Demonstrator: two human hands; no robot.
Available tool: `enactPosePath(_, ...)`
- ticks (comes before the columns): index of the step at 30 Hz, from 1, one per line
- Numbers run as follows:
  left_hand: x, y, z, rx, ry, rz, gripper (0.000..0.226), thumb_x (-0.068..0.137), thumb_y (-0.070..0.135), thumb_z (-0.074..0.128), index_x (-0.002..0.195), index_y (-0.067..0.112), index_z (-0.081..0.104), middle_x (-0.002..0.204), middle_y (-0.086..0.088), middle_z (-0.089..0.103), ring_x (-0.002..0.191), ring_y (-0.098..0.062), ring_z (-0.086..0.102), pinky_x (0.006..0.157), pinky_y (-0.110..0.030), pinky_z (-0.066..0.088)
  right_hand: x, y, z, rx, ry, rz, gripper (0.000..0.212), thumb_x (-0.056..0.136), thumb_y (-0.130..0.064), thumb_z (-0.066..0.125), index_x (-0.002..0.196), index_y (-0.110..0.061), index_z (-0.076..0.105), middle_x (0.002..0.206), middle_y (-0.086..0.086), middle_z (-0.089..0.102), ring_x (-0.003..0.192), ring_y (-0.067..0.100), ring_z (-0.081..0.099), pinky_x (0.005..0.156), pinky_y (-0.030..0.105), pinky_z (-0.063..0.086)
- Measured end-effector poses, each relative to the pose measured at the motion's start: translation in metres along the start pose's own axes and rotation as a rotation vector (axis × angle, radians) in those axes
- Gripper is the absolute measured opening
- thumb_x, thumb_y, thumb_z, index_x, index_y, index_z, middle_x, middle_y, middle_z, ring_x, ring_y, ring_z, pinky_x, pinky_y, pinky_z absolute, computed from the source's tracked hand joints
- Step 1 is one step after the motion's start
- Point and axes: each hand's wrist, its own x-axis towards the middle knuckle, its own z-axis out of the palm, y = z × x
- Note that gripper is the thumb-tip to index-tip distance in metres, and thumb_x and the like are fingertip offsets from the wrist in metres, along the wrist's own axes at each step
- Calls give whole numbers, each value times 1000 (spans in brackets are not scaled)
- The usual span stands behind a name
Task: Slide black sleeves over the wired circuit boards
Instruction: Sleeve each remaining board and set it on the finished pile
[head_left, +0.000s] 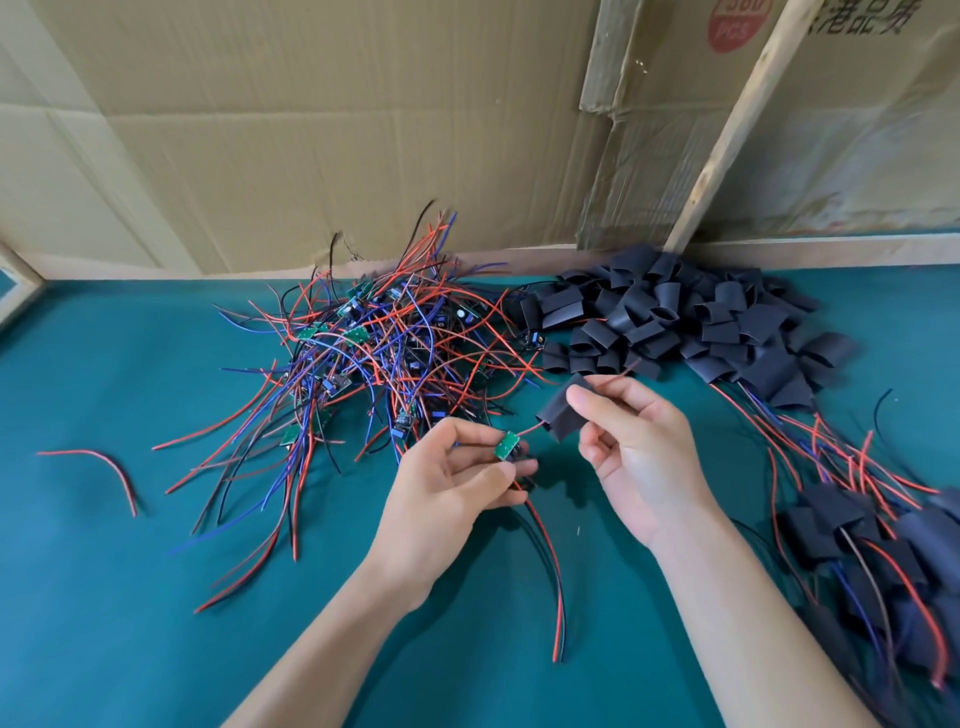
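Two hands work near the middle: the left hand (457, 478) pinches a small green circuit board (507, 446), and the right hand (631, 447) pinches a black sleeve (563, 413) on its red wire. Loose wired boards (374, 343) pile at 11 o'clock, spare sleeves (675, 317) at 1 o'clock, finished ones (883, 540) at 4 o'clock on the green counter (104, 597).

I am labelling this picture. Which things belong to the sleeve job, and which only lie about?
Job: circuit board in left hand; black sleeve in right hand; sleeve pile; board pile; finished pieces.
Lying about: loose wire; cardboard; wooden strip.
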Motion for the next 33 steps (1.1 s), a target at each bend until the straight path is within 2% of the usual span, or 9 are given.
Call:
enactPosePath(4,-1,-1,1,35,-9,78,18,93,-13,60,103,2,63,103,-17,68,100,-29,75,74,-27,59,-4,8,7,-190,-25,-75,14,80,-11,84,85,-9,70,69,5,68,51,15,56,47,23,45)
enactPosePath(8,0,-3,1,52,17,80,20,93,-13,62,102,4,69,94,-13,54,95,-30,76,75,-26,60,-6,10,9,-214,0,-119,17,84,-12,82,92,-5,69,75,9,73,57,17,64,51,23,52)
enactPosePath(14,1,-3,-3,-67,24,21,16,92,-8,66,100,5,73,84,-4,63,92,-33,76,75,-26,59,-7,10,5,-235,-10,-164,10,88,-5,78,94,-5,69,74,5,73,59,18,66,53,24,53)
enactPosePath(19,2,-1,-3,-34,4,2,12,92,-6,66,100,3,71,85,-8,70,89,-30,76,74,-26,59,-9,9,2,-228,-76,-116,9,89,-2,75,96,-5,69,72,8,71,58,19,65,53,24,52)
enactPosePath(23,1,0,-1,-11,21,-6,6,91,-2,70,96,1,68,87,-10,73,87,-29,76,69,-25,58,-10,6,2,-219,-122,-83,12,83,-7,78,92,-10,71,74,12,71,57,21,64,51,24,52)
enactPosePath(26,-1,1,0,41,58,16,10,88,3,74,91,2,65,82,-7,74,81,-28,77,57,-24,56,-12,9,4,-276,-170,-69,12,88,-7,78,95,-10,70,78,23,70,58,22,64,52,26,52)
enactPosePath(28,-3,2,0,86,58,46,15,88,6,76,92,3,61,80,-6,75,75,-28,77,47,-23,51,-13,11,7,-280,-208,-44,16,86,-17,78,96,-11,68,82,29,70,58,24,63,53,28,53)
enactPosePath(30,-4,1,0,172,50,108,17,88,12,76,93,5,61,78,-4,74,68,-27,75,43,-24,49,-14,9,8,-247,-236,2,19,84,-24,77,96,-13,67,86,29,71,58,23,62,54,28,54)
enactPosePath(33,-6,-3,1,406,48,239,10,93,18,73,90,18,64,74,-1,71,60,-22,72,44,-26,52,-16,6,7,-216,-273,63,23,86,-25,80,97,-12,65,97,31,72,58,21,62,53,26,53)
